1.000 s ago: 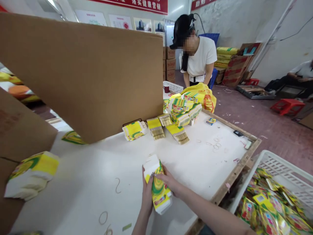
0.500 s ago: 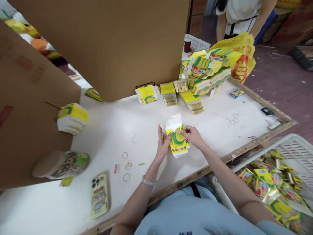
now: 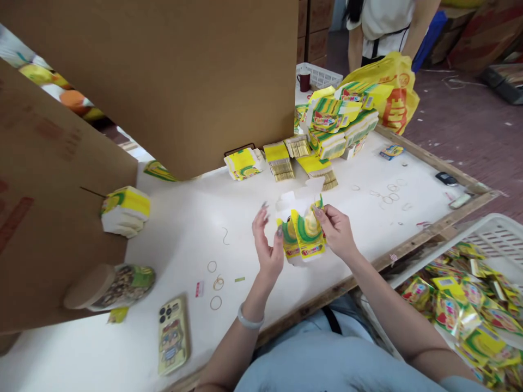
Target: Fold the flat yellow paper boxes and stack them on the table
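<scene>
In the head view my right hand [image 3: 338, 233] pinches the upper right edge of a flat yellow-and-green printed carton [image 3: 308, 237], tilted up over the table. Behind and left of it shows another carton [image 3: 289, 242] of the same print with white flaps; whether it lies in a stack is hidden. My left hand [image 3: 267, 253] is beside these cartons, fingers raised and spread, its thumb tip close to their left edge. I cannot tell if that thumb touches.
Bundles of flat cartons [image 3: 280, 163] and a carton pile [image 3: 341, 122] stand at the back. A phone [image 3: 174, 337], a jar [image 3: 122, 286] and rubber bands [image 3: 216, 302] lie left. A basket of yellow packets [image 3: 461, 305] is at right. A co-worker [image 3: 379, 27] stands beyond.
My right hand has drawn the front carton right and up, away from the one behind it. My left hand has come off the cartons and its fingers have spread. The view has shifted slightly.
</scene>
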`<action>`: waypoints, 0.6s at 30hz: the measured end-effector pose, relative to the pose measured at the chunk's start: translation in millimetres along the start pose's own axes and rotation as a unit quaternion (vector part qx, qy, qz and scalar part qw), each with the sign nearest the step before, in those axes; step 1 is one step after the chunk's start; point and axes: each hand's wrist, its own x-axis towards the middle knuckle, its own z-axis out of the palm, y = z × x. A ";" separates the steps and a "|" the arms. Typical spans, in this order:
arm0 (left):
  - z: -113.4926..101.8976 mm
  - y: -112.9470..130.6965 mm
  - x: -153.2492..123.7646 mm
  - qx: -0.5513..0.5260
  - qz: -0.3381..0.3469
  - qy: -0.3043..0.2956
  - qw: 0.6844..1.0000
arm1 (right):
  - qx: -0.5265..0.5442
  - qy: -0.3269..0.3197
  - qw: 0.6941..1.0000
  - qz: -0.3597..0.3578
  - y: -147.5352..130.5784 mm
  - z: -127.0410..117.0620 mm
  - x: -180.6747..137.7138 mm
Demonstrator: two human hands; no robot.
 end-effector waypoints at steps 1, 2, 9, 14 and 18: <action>-0.7 11.6 0.4 -0.003 0.022 -0.019 1.000 | -0.003 0.000 1.000 -0.018 -6.0 7.0 -4.9; -1.4 22.2 -0.1 -0.001 0.028 -0.041 0.999 | -0.016 0.007 0.999 -0.037 -10.9 14.1 -9.5; -18.6 56.5 -9.8 0.131 0.157 -0.069 0.976 | -0.122 0.118 0.971 -0.171 -14.4 47.4 -29.3; -28.8 50.6 -13.9 0.140 0.233 -0.113 0.956 | -0.172 0.097 0.959 -0.202 -11.2 47.2 -37.1; -27.5 46.8 -29.3 0.008 0.117 -0.110 0.987 | -0.197 0.053 0.939 -0.277 -15.1 46.4 -49.7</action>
